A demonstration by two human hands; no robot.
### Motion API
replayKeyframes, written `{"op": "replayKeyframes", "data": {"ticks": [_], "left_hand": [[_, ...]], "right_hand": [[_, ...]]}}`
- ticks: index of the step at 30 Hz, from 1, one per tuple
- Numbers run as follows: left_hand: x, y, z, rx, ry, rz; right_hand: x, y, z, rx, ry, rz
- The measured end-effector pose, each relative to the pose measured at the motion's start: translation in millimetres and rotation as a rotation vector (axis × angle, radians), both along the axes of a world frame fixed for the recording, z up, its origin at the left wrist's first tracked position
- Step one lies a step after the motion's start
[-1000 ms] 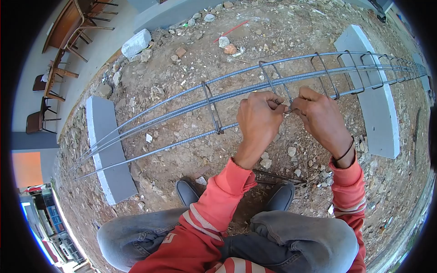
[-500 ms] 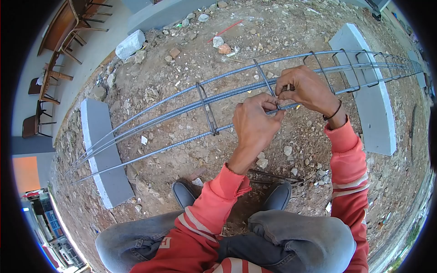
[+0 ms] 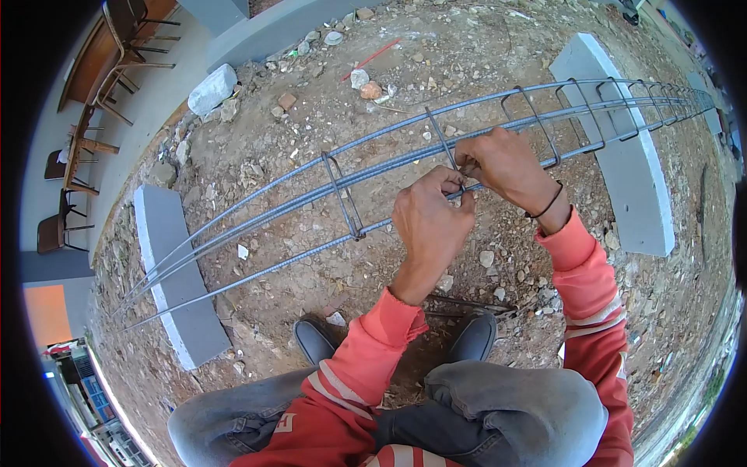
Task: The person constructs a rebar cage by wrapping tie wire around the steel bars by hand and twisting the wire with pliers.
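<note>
Left hand and right hand, fingers pinched together, touch the stirrup; garment lettering unclear.

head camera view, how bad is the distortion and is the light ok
Head view: strong fisheye, bowing the rebars and leaving dark corners; head view: soft light, no hard-edged shadows on the ground; head view: lower-left background partly washed out; head view: whatever the left hand pinches is too small to tell

Chairs around wooden table, upper left. Pale rock on dirt. Red strip near white stone, orange stone.
</note>
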State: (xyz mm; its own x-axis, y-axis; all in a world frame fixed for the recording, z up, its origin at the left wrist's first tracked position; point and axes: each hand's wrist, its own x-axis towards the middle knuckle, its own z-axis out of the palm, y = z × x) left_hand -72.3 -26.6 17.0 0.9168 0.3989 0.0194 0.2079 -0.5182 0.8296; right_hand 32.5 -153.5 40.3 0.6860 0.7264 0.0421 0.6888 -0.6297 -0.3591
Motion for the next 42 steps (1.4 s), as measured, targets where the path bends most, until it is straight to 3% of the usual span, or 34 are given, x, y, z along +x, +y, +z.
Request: {"op": "replayKeyframes", "data": {"ticks": [5, 7, 8, 10, 16, 21, 24, 27, 29, 30, 32, 33, 35, 36, 38, 39, 41, 42], "left_hand": [[-1, 0, 4, -0.024, 0.018, -0.014], [-1, -1, 4, -0.018, 0.026, -0.027], [-1, -1, 2, -0.007, -0.001, -0.023], [0, -2, -2, 0.012, -0.037, -0.036], [-3, -7, -3, 0.054, -0.098, -0.05], [-1, -3, -1, 0.122, -0.134, -0.063], [-1, -3, -5, 0.04, -0.13, -0.1], [0, -2, 0, 0.057, -0.08, -0.113], [-1, -3, 1, 0.085, -0.07, -0.128], [-1, -2, 1, 0.113, -0.061, -0.146], [-2, -2, 4, 0.113, -0.044, -0.142], [-1, -2, 4, 0.117, -0.035, -0.144], [1, 0, -1, 0.119, -0.059, -0.148], [2, 1, -3, 0.128, -0.083, -0.162], [3, -1, 1, 0.119, -0.054, -0.144], [2, -1, 3, 0.111, -0.022, -0.126], [0, -3, 1, 0.078, -0.049, -0.099], [1, -4, 1, 0.054, -0.088, -0.08]], "right_hand": [[18, -15, -26, 0.075, 0.212, 0.107], [28, -12, -25, 0.018, 0.603, 0.109], [29, -11, -22, 0.029, 0.6, 0.098], [32, -7, -13, -0.025, 0.912, 0.025], [40, -6, -17, -0.134, 1.061, 0.063], [35, -10, -14, -0.122, 0.919, 0.073], [38, -13, -19, -0.118, 1.06, 0.063], [29, -18, -32, -0.02, 0.92, 0.05], [0, -24, -43, 0.192, -0.186, 0.021], [-17, -24, -30, 0.19, -0.181, 0.026], [-53, -30, 12, 0.398, 0.11, -0.326], [-68, -31, 5, 0.391, 0.111, -0.32], [-86, -39, -21, 0.353, -0.158, -0.357], [-87, -40, -29, 0.35, -0.155, -0.355], [-86, -41, -42, 0.336, -0.479, -0.283], [-87, -43, -49, 0.333, -0.477, -0.272], [-93, -49, -61, 0.267, -0.136, -0.295], [-95, -55, -64, 0.265, -0.14, -0.291]]}}
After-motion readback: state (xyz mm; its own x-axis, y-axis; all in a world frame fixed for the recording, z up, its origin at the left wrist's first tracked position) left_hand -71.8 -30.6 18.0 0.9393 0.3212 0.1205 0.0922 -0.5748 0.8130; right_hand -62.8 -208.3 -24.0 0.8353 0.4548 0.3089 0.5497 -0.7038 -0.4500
